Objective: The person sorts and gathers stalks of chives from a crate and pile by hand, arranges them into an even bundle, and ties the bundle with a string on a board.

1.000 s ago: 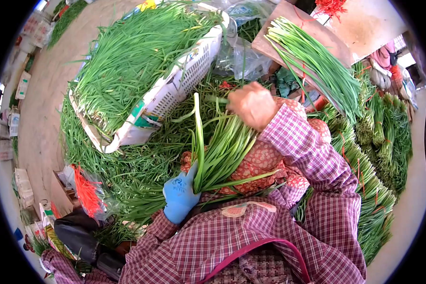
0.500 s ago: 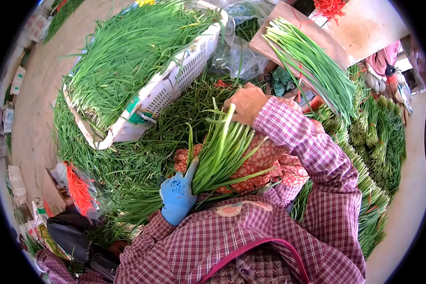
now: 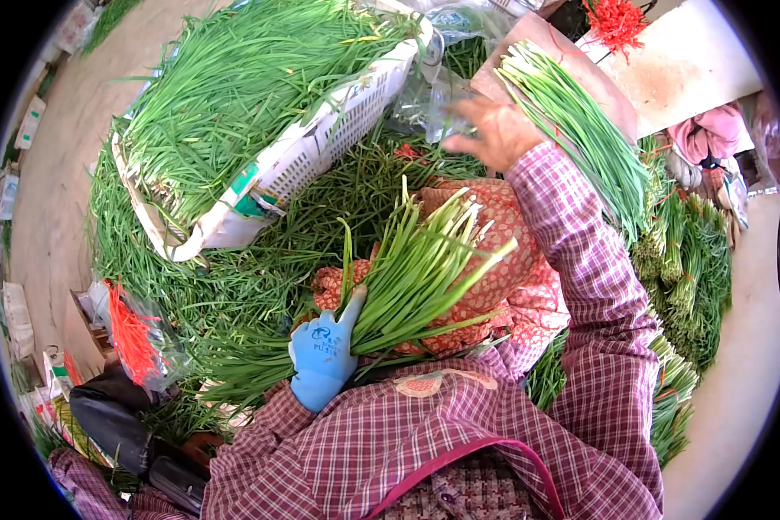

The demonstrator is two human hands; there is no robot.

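Observation:
My left hand (image 3: 323,354), in a blue glove, is wrapped round a loose bunch of garlic chives (image 3: 407,290). The pale cut ends fan out up and to the right over my patterned orange-red apron (image 3: 485,251); the green leaf tips trail to the left. My right hand (image 3: 497,132) is bare, its fingers spread and slightly blurred, with nothing in them. It hovers above the bunch, just left of a sorted bundle of chives (image 3: 572,117) that lies on a tilted board (image 3: 611,95).
A white slatted basket (image 3: 338,113) heaped with chives stands at the upper left. Loose leaves (image 3: 225,321) cover the floor around it. Red ties (image 3: 134,334) lie lower left, and more red ties (image 3: 615,26) sit upper right. Tied bundles (image 3: 689,269) are stacked at the right.
My right hand has left the bunch's cut ends, moved up and to the right, and opened. The cut ends now spread wider; my left hand keeps its hold.

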